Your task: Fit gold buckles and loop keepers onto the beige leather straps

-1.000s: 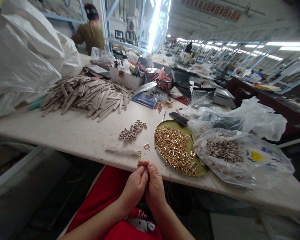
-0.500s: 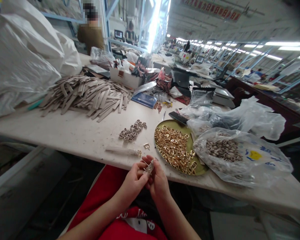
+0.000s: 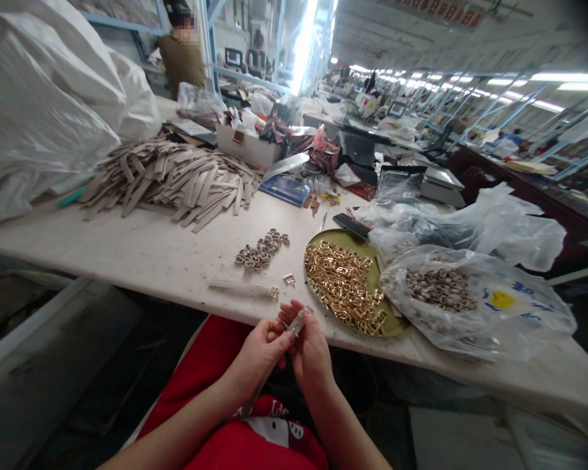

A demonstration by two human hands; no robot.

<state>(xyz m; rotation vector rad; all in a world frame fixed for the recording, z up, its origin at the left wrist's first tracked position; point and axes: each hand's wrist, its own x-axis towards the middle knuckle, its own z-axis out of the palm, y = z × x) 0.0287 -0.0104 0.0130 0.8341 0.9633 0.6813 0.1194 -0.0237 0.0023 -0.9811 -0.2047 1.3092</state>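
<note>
So, far left: white woven sacks are bulging over the end of the desk, and a person in an olive top is standing beyond them.
Leather: pale leather strips are lying in a broad, loose heap, so plenty appears to be left.
Rings: a small cluster of metal rings is sitting on the desk, each ring looking unattached.
Near edge: a wrapped strip ending in a gold fitting is lying just beside a loose buckle.
Left hand: the left hand is curling inward, its fingertips pinching one side of a small metal buckle above the desk's front edge.
Right hand: the right hand is pressing in from the other side, pinching that buckle too, though the exact contact is hard to see.
Tray: a brass tray is holding a large spread of gold buckles.
Bag: a plastic bag is holding many more rings.
Progress: the stocks are looking largely untouched; I cannot pick out a stack of finished pieces.
</note>
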